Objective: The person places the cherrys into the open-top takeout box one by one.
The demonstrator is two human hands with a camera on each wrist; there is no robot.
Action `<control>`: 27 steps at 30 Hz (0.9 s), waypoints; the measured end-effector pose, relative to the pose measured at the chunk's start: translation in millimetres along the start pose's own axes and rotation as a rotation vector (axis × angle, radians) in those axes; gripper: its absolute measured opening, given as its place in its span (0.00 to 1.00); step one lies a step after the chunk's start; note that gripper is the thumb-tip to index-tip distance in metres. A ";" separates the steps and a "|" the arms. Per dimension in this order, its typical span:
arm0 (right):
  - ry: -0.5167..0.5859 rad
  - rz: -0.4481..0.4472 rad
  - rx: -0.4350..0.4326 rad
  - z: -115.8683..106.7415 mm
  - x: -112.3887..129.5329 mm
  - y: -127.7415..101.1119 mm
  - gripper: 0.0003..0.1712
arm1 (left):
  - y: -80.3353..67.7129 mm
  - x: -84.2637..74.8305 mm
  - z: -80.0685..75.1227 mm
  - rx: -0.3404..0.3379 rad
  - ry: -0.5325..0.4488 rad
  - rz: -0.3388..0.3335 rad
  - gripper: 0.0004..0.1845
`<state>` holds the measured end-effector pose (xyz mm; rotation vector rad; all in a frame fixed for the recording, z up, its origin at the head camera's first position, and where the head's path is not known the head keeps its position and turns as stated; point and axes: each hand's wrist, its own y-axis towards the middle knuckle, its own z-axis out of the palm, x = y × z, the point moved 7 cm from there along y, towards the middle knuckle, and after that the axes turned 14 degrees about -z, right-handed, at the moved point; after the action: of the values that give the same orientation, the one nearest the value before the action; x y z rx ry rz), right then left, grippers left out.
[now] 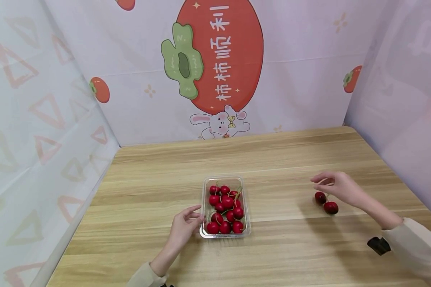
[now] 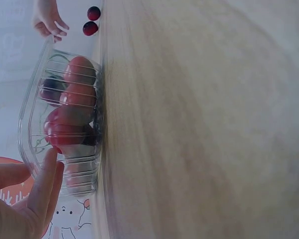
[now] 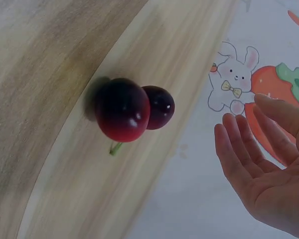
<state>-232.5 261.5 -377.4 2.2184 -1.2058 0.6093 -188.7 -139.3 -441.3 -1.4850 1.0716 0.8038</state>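
Clear plastic tray [image 1: 203, 207] sits at lower centre of the head view on the wooden bench [image 1: 280, 159], w/ approx. 12 red cherries [image 1: 225, 207] inside, stems showing. Left hand [image 1: 182, 227] is at the tray's left wall, lower centre-left of frame; its fingers [image 2: 46, 186] lie straight along the ribbed plastic in the left wrist view, so that grip is spread and touching, not pinching.

2 loose cherries [image 1: 326, 202] lie on the bench at right of frame, well apart from the tray, touching each other; the right wrist view shows 1 darker, 1 redder w/ a green stem end [image 3: 115, 148]. Right hand [image 1: 339, 187] hovers just above them, grip spread, palm bare, holding nothing.

Progress, judged: either way the work runs, it looks early or nearly over. Most fruit is in the tray, only 2 out, and neither hand holds a cherry right now.
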 end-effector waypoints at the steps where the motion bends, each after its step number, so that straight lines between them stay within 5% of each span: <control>1: -0.010 0.001 0.004 -1.4 -2.0 -1.6 0.14 | 0.1 0.1 0.2 0.002 -0.002 0.000 0.21; 27: -0.105 0.007 0.123 -2.4 -45.6 -18.8 0.11 | 1.8 2.6 -0.1 0.005 -0.010 0.000 0.22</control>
<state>-239.5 299.6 -408.0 2.3761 -1.2592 0.5902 -189.4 -140.0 -444.3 -1.4753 1.0655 0.8078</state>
